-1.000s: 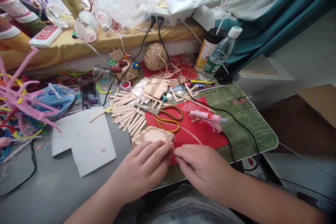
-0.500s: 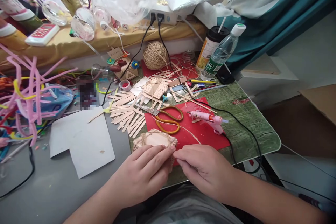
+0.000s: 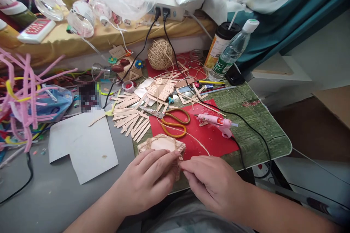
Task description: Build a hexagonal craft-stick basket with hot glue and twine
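My left hand (image 3: 149, 178) lies over a small round craft piece of popsicle sticks wrapped in twine (image 3: 162, 143) and grips it at the table's near edge. My right hand (image 3: 212, 182) is pinched on a strand of twine (image 3: 195, 140) right beside the piece; the strand runs back across the red sheet (image 3: 210, 136) toward the twine ball (image 3: 160, 54). Orange-handled scissors (image 3: 175, 118) and a pink glue gun (image 3: 217, 122) lie just beyond my hands.
Loose popsicle sticks (image 3: 131, 116) fan out left of the scissors. A white card (image 3: 82, 145) lies on the grey table at the left, pink pipe cleaners (image 3: 24, 91) beyond it. A water bottle (image 3: 232, 51), a cup (image 3: 218, 45) and black cables (image 3: 254, 131) stand at the right.
Both hands stay together on the craft piece. The piece has turned slightly in my left hand, and my right hand has shifted a little while pinching the twine.
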Available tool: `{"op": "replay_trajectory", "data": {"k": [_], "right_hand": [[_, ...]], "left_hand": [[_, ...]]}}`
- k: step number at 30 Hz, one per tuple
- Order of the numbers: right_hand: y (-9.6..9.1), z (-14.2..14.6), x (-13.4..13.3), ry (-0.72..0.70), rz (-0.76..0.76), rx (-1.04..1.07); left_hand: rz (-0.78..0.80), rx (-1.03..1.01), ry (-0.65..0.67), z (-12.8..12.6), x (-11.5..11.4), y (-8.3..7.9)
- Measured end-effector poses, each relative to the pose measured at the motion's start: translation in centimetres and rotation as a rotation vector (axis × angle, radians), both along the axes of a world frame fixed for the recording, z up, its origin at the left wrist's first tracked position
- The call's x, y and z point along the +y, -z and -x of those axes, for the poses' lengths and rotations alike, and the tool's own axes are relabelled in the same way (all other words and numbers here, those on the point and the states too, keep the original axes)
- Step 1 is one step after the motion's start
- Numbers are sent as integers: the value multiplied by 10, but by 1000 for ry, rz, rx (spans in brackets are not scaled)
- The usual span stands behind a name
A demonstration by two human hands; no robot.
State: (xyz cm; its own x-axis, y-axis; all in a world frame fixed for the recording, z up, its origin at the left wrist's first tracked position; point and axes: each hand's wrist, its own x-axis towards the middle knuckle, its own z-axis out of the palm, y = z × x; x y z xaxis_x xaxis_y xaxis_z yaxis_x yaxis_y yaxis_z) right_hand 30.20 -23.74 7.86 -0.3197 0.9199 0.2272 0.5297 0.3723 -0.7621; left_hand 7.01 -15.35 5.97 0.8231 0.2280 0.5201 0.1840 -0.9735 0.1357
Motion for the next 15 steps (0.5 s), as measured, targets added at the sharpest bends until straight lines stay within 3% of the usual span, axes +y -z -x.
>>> {"op": "replay_trajectory", "data": {"k": [15], "right_hand": [[-8,6,0,96,-58,1]], "left_hand": [[20,5,-47,1,2,-4]]}}
